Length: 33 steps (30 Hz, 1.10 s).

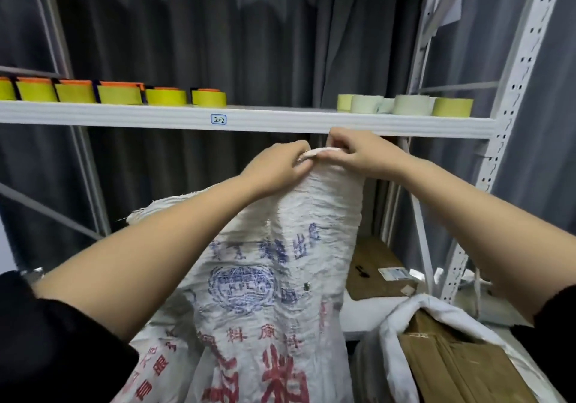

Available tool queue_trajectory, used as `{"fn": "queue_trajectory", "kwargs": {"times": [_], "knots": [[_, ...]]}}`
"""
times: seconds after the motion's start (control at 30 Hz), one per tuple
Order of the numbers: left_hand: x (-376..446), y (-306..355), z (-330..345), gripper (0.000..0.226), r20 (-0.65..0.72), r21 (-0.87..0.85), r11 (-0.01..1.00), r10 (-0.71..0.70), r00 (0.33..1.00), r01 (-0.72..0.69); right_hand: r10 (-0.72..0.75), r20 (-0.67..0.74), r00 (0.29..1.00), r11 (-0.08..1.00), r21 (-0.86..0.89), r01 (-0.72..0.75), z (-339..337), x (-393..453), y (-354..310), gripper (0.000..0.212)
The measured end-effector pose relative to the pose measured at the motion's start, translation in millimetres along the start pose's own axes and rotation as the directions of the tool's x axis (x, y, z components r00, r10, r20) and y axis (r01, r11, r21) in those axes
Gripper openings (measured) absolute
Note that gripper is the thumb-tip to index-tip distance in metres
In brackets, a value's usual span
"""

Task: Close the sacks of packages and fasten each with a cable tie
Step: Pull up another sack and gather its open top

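The mouth of the printed woven sack is held up, gathered, just below the shelf edge. Its bunched rim is pinched by the left hand and the right hand, both clamped on it. No cable tie is seen, so fastening is judged undone. A second sack beside it lies open, cardboard boxes showing. Little headroom is left under the shelf.

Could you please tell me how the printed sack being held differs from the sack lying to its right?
The printed sack stands pulled upright, its mouth pinched shut between the left hand and right hand; the plain sack lies low, untouched. The printed one bears blue and red lettering; the plain one gapes open over brown packages. Both look white and woven, neither showing a tie.
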<state>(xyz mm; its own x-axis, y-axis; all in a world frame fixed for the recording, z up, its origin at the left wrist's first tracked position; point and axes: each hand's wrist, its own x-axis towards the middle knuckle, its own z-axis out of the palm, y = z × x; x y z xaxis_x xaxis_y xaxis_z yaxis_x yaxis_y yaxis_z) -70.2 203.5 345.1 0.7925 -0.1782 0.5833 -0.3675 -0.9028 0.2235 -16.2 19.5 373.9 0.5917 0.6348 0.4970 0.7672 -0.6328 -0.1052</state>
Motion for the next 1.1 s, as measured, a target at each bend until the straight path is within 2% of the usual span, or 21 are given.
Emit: {"fn": "queue_trajectory", "kwargs": {"times": [0.07,0.13,0.23,0.3,0.37,0.43,0.5,0.53,0.6,0.63,0.7,0.77,0.83,0.9,0.97,1.0,1.07,1.1], "knots": [[-5,-9,-5,0.019,0.009,0.12,0.991,0.053,0.999,-0.054,0.027,0.119,0.993,0.995,-0.101,-0.015,-3,-9,11,0.04],[-12,-18,-9,0.025,0.045,0.238,0.967,0.084,0.995,-0.092,0.014,0.146,0.989,0.979,-0.204,0.016,-3,-19,22,0.04],[-20,-23,-14,0.036,0.071,0.305,0.942,0.121,0.99,-0.137,-0.06,0.033,0.998,0.928,-0.367,0.068,-6,-27,35,0.038],[-22,-22,-14,0.036,0.053,0.276,0.953,0.118,0.992,-0.128,-0.199,-0.061,0.978,0.856,-0.497,0.143,-12,-31,42,0.042],[-21,-17,-14,0.033,0.039,0.279,0.953,0.116,0.993,-0.122,-0.336,-0.091,0.937,0.81,-0.536,0.238,-16,-34,50,0.044],[-19,-11,-13,0.031,-0.007,0.288,0.951,0.125,0.992,-0.117,-0.399,-0.148,0.905,0.81,-0.519,0.272,-16,-37,55,0.034],[-14,-3,-14,0.026,-0.059,0.174,0.983,0.073,0.996,-0.061,-0.375,-0.251,0.892,0.847,-0.484,0.22,-11,-37,53,0.018],[-9,2,-15,0.02,-0.051,0.021,1.0,0.02,0.999,-0.019,-0.336,-0.288,0.896,0.877,-0.443,0.186,-8,-35,51,0.017],[1,11,-19,0.01,0.05,-0.367,0.928,-0.057,0.997,0.071,-0.215,-0.333,0.918,0.941,-0.321,0.104,-6,-32,45,0.022],[4,14,-22,0.011,0.102,-0.48,0.87,-0.068,0.993,0.109,-0.148,-0.332,0.932,0.963,-0.261,0.06,-8,-30,41,0.024],[8,18,-28,0.014,0.142,-0.504,0.855,-0.055,0.988,0.12,-0.092,-0.344,0.934,0.978,-0.206,0.02,-13,-24,34,0.022],[11,21,-32,0.032,0.171,-0.483,0.868,-0.038,0.985,0.117,-0.079,-0.346,0.935,0.987,-0.159,0.025,-19,-16,26,0.017],[15,22,-34,0.037,0.143,-0.404,0.914,0.016,0.99,0.044,-0.036,-0.289,0.957,0.998,-0.06,0.019,-25,-9,22,0.015],[18,21,-39,0.038,0.029,-0.046,0.997,0.064,0.998,-0.063,-0.035,-0.22,0.975,0.998,-0.057,0.023,-29,-9,22,0.021],[18,19,-43,0.035,-0.109,0.355,0.93,0.142,0.984,-0.095,-0.076,-0.191,0.979,0.989,-0.14,0.05,-28,-12,23,0.031],[17,17,-45,0.033,-0.157,0.436,0.895,0.179,0.971,-0.095,-0.094,-0.207,0.974,0.987,-0.15,0.063,-26,-14,23,0.032],[16,17,-45,0.031,-0.216,0.382,0.922,0.163,0.963,-0.07,-0.13,-0.293,0.947,0.986,-0.136,0.093,-21,-16,21,0.029],[17,18,-46,0.03,-0.222,0.265,0.963,0.106,0.969,-0.044,-0.149,-0.346,0.927,0.985,-0.137,0.107,-18,-15,20,0.027]]}}
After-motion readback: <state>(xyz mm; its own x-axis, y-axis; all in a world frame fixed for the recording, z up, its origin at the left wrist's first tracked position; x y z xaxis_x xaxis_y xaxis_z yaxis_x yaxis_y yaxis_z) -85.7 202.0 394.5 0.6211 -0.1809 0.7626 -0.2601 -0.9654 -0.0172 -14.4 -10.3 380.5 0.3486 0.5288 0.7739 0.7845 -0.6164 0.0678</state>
